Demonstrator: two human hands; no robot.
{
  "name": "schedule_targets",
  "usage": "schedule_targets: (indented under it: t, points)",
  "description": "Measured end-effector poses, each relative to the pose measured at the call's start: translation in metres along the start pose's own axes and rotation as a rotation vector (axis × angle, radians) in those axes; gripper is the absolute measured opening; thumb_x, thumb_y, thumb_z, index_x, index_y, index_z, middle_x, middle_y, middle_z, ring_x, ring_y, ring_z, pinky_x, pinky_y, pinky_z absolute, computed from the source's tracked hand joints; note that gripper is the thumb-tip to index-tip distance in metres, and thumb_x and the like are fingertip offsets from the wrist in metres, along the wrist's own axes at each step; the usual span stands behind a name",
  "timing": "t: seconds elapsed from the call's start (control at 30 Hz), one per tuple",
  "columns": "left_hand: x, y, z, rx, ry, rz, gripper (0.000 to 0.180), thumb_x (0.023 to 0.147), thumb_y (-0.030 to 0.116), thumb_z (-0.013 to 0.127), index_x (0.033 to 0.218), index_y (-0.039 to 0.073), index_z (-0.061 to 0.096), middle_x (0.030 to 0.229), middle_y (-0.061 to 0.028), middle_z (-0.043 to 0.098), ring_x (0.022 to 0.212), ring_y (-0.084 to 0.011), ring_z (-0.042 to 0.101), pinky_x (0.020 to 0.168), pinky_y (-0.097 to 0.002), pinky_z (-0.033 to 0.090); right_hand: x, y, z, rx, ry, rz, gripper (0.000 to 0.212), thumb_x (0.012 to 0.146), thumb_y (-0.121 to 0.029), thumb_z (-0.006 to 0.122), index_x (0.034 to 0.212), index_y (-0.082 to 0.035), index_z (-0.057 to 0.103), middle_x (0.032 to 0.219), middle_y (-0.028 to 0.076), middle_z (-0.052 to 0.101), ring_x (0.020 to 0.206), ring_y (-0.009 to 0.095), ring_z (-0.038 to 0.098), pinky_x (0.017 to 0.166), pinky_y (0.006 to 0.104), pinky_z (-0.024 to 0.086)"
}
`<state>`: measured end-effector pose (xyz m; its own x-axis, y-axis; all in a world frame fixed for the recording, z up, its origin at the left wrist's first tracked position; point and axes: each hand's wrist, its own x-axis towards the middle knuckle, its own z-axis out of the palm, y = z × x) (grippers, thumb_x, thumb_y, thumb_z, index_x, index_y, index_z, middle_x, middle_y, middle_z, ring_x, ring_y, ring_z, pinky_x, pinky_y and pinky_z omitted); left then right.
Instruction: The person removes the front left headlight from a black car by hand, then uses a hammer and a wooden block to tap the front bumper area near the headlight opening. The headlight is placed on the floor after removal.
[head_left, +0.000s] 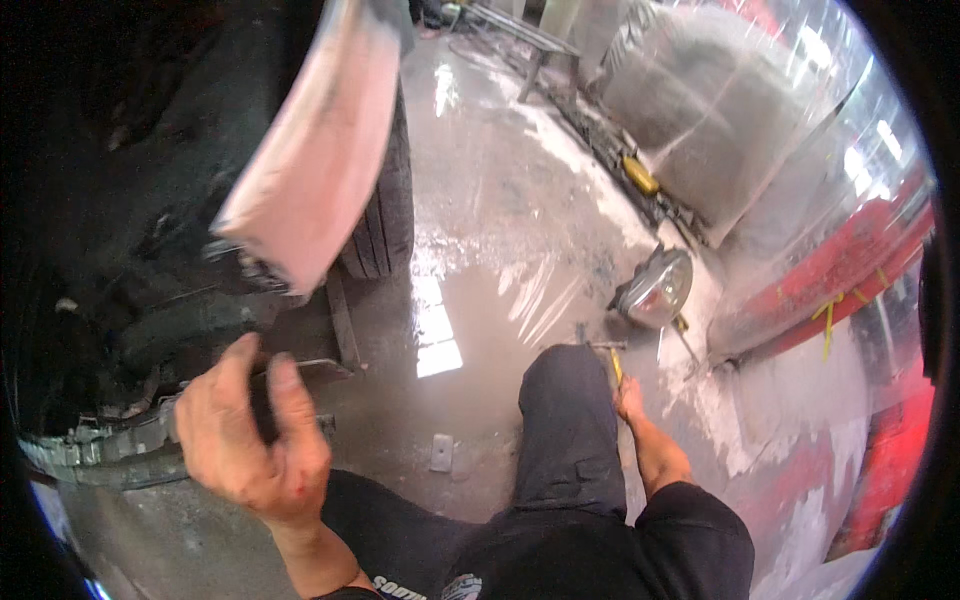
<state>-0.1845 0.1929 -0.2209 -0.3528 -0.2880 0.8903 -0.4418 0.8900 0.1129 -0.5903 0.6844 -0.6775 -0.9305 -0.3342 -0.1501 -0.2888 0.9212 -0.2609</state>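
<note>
My left hand (255,435) is raised at the left with thumb and forefinger apart, and nothing shows between them. It is near the dark, exposed body of a car, just above a grey curved strip (110,455). Beyond it hangs a pinkish, sanded-looking fender panel (320,150) with a jagged lower end, beside a black tyre (385,235). Low by my bent right knee, my right hand (629,398) is closed round the yellow handle of a hammer (616,362). The knee partly covers the hammer.
A loose headlight (660,288) lies on the floor to the right. Behind it are long dark parts and a yellow piece (640,175). A red car (830,265) under clear plastic sheeting stands at the right. A small plate (441,452) lies on the grey floor.
</note>
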Motion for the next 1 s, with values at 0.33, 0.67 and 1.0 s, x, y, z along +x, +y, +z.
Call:
schedule_targets:
  t: [0.33, 0.67, 1.0]
  points:
    - [0.014, 0.0, -0.018, -0.243, -0.078, -0.165, 0.043, 0.092, 0.019, 0.08, 0.13, 0.002, 0.067, 0.097, -0.0126, 0.076, 0.079, -0.0265, 0.071, 0.071, -0.0375, 0.052, -0.014, -0.186, -0.214, 0.281, 0.43, -0.457, 0.055, 0.095, -0.018, 0.064, 0.144, 0.004, 0.052, 0.127, 0.027, 0.064, 0.119, 0.043, 0.062, 0.103, 0.0475, 0.049]
    - [0.011, 0.0, -0.005, -0.221, -0.153, -0.065, 0.074, 0.082, 0.026, 0.086, 0.151, 0.021, 0.059, 0.096, -0.0062, 0.07, 0.074, -0.0195, 0.066, 0.065, -0.034, 0.051, -0.097, -0.378, -0.364, 0.649, 0.342, -0.643, 0.039, 0.11, -0.021, 0.056, 0.145, -0.004, 0.05, 0.079, 0.002, 0.061, 0.063, 0.009, 0.055, 0.053, 0.0266, 0.045]
    - [0.009, 0.005, 0.01, -0.007, -0.116, -0.018, 0.064, 0.09, 0.027, 0.081, 0.151, 0.032, 0.061, 0.091, -0.0013, 0.068, 0.075, -0.0144, 0.063, 0.061, -0.0286, 0.051, -0.152, -0.497, -0.47, 0.205, 0.63, -1.025, 0.052, 0.112, -0.018, 0.051, 0.161, -0.005, 0.041, 0.083, 0.001, 0.062, 0.067, 0.007, 0.055, 0.059, 0.0247, 0.047]
